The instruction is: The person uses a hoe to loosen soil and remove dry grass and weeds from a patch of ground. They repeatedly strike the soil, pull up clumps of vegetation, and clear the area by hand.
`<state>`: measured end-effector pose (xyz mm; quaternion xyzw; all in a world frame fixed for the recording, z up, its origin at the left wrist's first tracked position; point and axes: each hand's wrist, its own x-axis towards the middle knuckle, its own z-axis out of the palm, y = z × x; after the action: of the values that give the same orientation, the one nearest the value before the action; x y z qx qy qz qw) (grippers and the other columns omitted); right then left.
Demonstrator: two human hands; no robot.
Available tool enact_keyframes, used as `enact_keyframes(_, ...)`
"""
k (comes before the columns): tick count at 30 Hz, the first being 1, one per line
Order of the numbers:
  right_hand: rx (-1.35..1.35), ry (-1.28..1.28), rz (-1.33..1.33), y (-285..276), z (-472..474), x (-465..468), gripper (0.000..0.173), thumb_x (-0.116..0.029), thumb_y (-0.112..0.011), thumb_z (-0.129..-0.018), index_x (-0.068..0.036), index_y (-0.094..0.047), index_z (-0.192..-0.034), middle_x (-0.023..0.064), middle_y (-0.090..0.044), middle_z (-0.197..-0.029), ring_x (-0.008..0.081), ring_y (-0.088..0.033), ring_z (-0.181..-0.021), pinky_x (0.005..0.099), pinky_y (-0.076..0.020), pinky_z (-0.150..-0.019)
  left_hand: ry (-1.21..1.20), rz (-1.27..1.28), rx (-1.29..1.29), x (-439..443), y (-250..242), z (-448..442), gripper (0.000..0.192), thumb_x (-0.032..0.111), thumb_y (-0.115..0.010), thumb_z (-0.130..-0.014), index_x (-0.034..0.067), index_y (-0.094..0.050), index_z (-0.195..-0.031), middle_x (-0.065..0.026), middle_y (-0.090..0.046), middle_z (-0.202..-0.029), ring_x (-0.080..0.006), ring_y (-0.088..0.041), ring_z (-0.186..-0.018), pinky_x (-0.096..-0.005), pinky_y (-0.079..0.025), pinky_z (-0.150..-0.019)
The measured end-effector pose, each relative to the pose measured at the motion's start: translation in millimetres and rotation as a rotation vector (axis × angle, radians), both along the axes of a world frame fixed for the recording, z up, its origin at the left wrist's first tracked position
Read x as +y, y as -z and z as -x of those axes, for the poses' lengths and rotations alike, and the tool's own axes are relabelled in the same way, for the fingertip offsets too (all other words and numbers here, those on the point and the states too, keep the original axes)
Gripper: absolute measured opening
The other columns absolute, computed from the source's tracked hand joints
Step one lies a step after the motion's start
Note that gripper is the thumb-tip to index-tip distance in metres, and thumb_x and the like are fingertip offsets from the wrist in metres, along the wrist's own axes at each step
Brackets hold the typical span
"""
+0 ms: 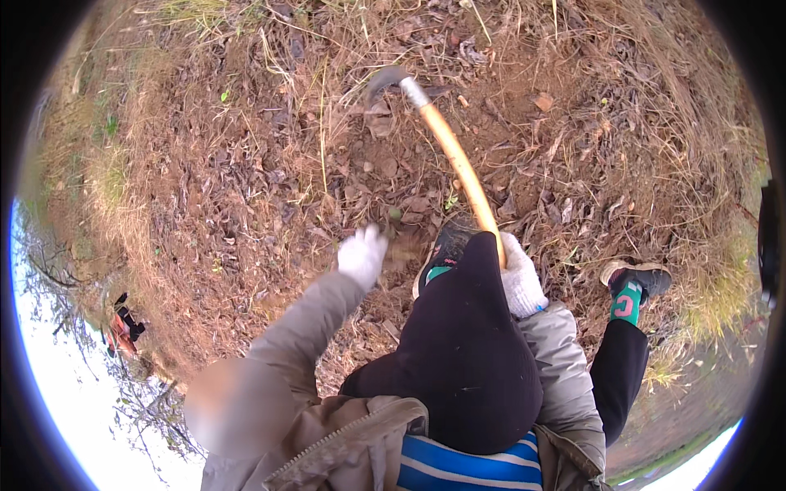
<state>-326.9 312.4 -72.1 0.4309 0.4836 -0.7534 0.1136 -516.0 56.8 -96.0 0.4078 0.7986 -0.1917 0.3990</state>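
Observation:
My right hand (517, 276), in a white knit glove, grips the lower end of a yellow wooden handle (457, 156) beside my raised knee, which hides its fingers. At the handle's far end are a pale metallic collar (414, 92) and a dark, curved tool head (385, 78), blurred and close to the soil; it looks like a small hoe or pick. My left hand (362, 256), also gloved in white, is low over the leaf litter and blurred by motion. Just beyond its fingertips is a small round green thing (394, 213). Whether the fingers hold anything is unclear.
Dry leaves, straw and reddish soil (387, 166) cover the slope. My shoes (451, 245) rest on the ground, one near the handle and one (645, 277) out to the right. Dry grass stands at both sides. An orange-and-black thing (124, 328) is at far left by bare branches.

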Motion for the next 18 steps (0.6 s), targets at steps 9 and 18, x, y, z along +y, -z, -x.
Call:
enact_keyframes(9,-0.230,0.223,-0.047,-53.6,-9.5,58.0,0.034,-0.008,-0.068,-0.097,-0.008,-0.053,-0.128,-0.0036,-0.052,-0.071,0.0066,-0.045,-0.043,0.0237,-0.0388,-0.038,-0.314,-0.353,0.462,99.8,68.4,195.7,0.048,0.033,-0.043,-0.107,0.007,-0.043,-0.147,-0.0276,-0.062,-0.133,-0.0452,-0.067,-0.111,-0.0517,-0.052,-0.101)
enact_keyframes(18,-0.224,0.129,0.013,-47.5,-31.3,30.7,0.032,-0.008,-0.066,-0.098,-0.009,-0.051,-0.126,-0.0025,-0.051,-0.069,0.0078,-0.046,-0.044,0.0243,-0.0373,-0.038,-0.567,0.056,-0.045,67.3,68.2,132.1,0.035,0.028,-0.047,-0.108,0.005,-0.063,-0.129,-0.0178,-0.072,-0.114,-0.0295,-0.072,-0.099,-0.0420,-0.058,-0.094)
